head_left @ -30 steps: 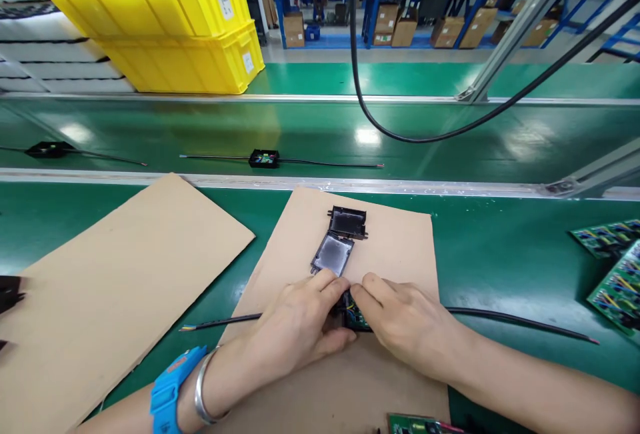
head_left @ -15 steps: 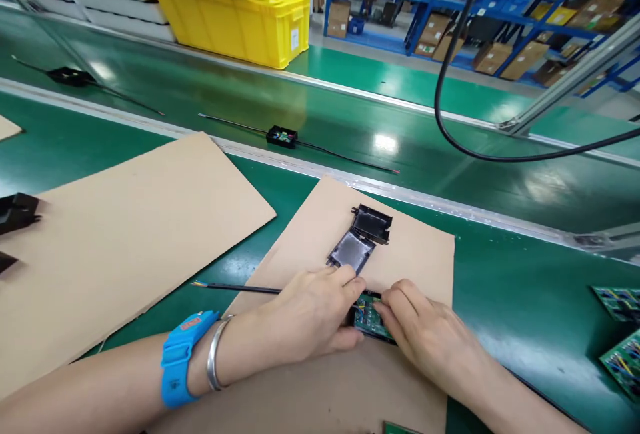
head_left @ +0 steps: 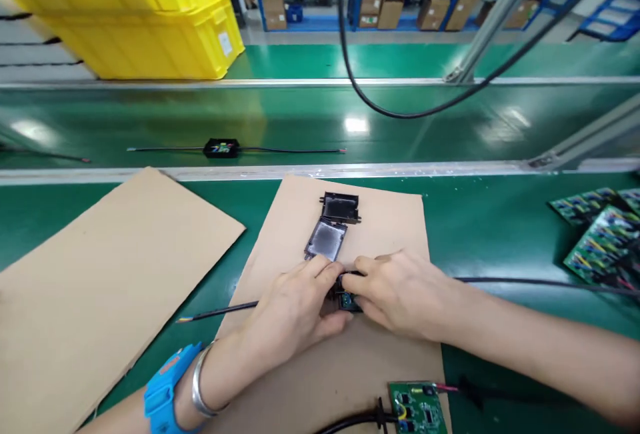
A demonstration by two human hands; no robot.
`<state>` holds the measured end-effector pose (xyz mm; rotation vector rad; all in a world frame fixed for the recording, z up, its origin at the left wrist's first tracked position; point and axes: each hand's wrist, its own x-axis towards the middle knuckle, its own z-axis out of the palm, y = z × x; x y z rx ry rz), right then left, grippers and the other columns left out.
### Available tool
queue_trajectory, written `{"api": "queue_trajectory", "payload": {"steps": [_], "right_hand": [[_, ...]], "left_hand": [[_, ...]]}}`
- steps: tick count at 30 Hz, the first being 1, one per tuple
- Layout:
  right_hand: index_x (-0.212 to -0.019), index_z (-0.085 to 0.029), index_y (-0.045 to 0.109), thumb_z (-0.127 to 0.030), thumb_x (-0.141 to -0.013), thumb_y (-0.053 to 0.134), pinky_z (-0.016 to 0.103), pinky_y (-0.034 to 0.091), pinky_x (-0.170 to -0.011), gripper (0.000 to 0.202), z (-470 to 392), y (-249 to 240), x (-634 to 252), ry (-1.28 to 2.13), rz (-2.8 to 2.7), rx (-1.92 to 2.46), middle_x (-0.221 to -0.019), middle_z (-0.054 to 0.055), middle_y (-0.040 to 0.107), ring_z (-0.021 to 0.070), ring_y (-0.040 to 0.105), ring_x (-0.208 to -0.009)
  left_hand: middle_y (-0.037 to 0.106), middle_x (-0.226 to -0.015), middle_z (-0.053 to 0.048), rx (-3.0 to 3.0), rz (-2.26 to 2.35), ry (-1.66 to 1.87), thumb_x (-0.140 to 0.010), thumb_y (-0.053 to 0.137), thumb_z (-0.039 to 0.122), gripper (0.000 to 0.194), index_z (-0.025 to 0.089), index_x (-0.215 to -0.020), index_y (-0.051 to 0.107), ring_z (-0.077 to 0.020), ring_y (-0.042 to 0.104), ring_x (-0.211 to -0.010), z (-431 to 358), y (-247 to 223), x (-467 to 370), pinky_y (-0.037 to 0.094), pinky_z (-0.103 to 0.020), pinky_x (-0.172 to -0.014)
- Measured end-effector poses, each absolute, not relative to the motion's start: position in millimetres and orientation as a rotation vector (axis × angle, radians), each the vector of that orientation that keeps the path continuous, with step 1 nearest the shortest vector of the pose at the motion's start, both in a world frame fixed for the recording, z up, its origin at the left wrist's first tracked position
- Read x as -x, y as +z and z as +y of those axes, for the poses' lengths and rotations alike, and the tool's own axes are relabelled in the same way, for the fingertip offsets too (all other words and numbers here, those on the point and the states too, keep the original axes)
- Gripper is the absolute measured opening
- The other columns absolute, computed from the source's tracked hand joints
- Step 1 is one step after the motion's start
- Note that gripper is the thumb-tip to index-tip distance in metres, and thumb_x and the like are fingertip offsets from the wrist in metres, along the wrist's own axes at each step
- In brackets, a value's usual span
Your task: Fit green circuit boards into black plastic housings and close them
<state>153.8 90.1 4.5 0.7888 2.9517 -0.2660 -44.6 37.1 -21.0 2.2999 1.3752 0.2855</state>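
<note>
My left hand (head_left: 300,301) is closed on the left side of a small black case (head_left: 349,302) that holds a green circuit board. My right hand (head_left: 400,294) has its fingers bent over the right side of the same case, covering most of it. A black cable (head_left: 220,313) with bared coloured wire ends runs out to the left from beneath my left hand. Just behind the hands, two black case parts (head_left: 326,239) (head_left: 341,207) lie on a cardboard sheet (head_left: 390,234). Near the front edge sits a wired green board (head_left: 417,407).
Another cardboard sheet (head_left: 125,254) lies at left. Several green boards (head_left: 603,241) are piled at right. A cabled black case (head_left: 221,148) rests on the green strip beyond the metal rail (head_left: 260,173). Yellow crates (head_left: 150,41) stand back left. A black cable (head_left: 400,114) hangs overhead.
The view has turned right and levelled. My right hand has shifted over more of the case, hiding most of the board. The wired board at the front now shows more fully.
</note>
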Motion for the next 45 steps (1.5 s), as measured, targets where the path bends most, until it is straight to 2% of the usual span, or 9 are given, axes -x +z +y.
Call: {"api": "queue_trajectory", "payload": {"steps": [11, 18, 21, 24, 27, 33, 37, 42, 45], "right_hand": [[-0.089, -0.022, 0.063, -0.019, -0.091, 0.055, 0.029, 0.018, -0.053, 0.009, 85, -9, -160, -0.193, 3.073, -0.977, -0.081, 0.004, 0.058, 0.0165, 0.049, -0.07], [-0.091, -0.023, 0.065, -0.021, -0.087, 0.061, 0.03, 0.012, -0.051, 0.006, 86, -18, -163, -0.24, 3.122, -1.005, -0.079, 0.004, 0.052, 0.0164, 0.046, -0.067], [-0.092, -0.025, 0.067, -0.017, -0.084, 0.063, 0.03, 0.013, -0.051, 0.012, 84, -20, -164, -0.269, 3.132, -1.062, -0.08, 0.004, 0.052, 0.0174, 0.048, -0.068], [-0.096, -0.027, 0.067, -0.012, -0.082, 0.062, 0.03, 0.014, -0.052, 0.021, 82, -18, -163, -0.29, 3.149, -1.093, -0.078, 0.004, 0.053, 0.0182, 0.05, -0.07], [-0.096, -0.027, 0.068, -0.012, -0.084, 0.06, 0.03, 0.017, -0.052, 0.02, 82, -18, -161, -0.315, 3.163, -1.089, -0.076, 0.004, 0.054, 0.0194, 0.052, -0.072], [-0.089, -0.023, 0.067, -0.014, -0.083, 0.063, 0.031, 0.026, -0.056, 0.012, 84, -25, -161, -0.371, 3.156, -1.096, -0.08, 0.005, 0.06, 0.0223, 0.055, -0.08], [-0.089, -0.025, 0.069, -0.021, -0.089, 0.057, 0.032, 0.03, -0.059, 0.012, 86, -29, -160, -0.474, 3.195, -1.119, -0.077, 0.006, 0.058, 0.022, 0.055, -0.08], [-0.087, -0.024, 0.07, -0.015, -0.084, 0.061, 0.031, 0.029, -0.058, 0.013, 85, -25, -161, -0.539, 3.135, -1.144, -0.075, 0.004, 0.057, 0.0208, 0.054, -0.076], [-0.084, -0.024, 0.07, -0.019, -0.083, 0.065, 0.031, 0.032, -0.059, 0.007, 85, -18, -163, -0.526, 3.079, -1.184, -0.082, 0.006, 0.058, 0.0225, 0.055, -0.082]], "left_hand": [[0.063, -0.112, -0.01, -2.5, 1.393, 0.269, -0.085, 0.06, 0.042, 0.047, 0.018, -0.124, 0.049, -0.0242, 0.067, -0.092, 44, -21, 45, 0.058, -0.034, -0.071], [0.06, -0.114, -0.01, -2.326, 1.326, 0.279, -0.085, 0.065, 0.041, 0.049, 0.017, -0.125, 0.051, -0.0231, 0.063, -0.099, 44, -18, 51, 0.055, -0.036, -0.082], [0.063, -0.113, -0.006, -2.2, 1.319, 0.21, -0.087, 0.063, 0.034, 0.045, 0.022, -0.128, 0.051, -0.0202, 0.063, -0.098, 45, -9, 57, 0.054, -0.034, -0.084], [0.069, -0.094, 0.0, -2.176, 1.393, 0.055, -0.091, 0.055, 0.025, 0.014, 0.024, -0.103, 0.063, -0.0186, 0.064, -0.084, 47, 3, 57, 0.052, -0.032, -0.074], [0.066, -0.079, 0.0, -2.246, 1.422, 0.054, -0.092, 0.051, 0.023, 0.016, 0.022, -0.082, 0.063, -0.0175, 0.062, -0.073, 47, 9, 47, 0.048, -0.029, -0.064], [0.06, -0.073, -0.002, -2.692, 1.468, 0.38, -0.092, 0.048, 0.013, 0.017, 0.02, -0.094, 0.063, -0.0164, 0.057, -0.069, 32, -11, 40, 0.043, -0.027, -0.06], [0.055, -0.064, 0.0, -3.029, 1.465, 0.383, -0.089, 0.05, 0.007, 0.016, 0.017, -0.087, 0.062, -0.0157, 0.051, -0.06, 24, -25, 43, 0.04, -0.029, -0.056], [0.058, -0.071, -0.003, -3.258, 1.309, -0.005, -0.082, 0.042, -0.003, 0.027, 0.014, -0.083, 0.062, -0.0192, 0.053, -0.062, 23, -21, 35, 0.043, -0.032, -0.053], [0.06, -0.073, -0.004, -3.135, 1.304, 0.009, -0.083, 0.042, -0.003, 0.029, 0.013, -0.093, 0.063, -0.0197, 0.056, -0.064, 26, -18, 39, 0.047, -0.033, -0.056]]}}
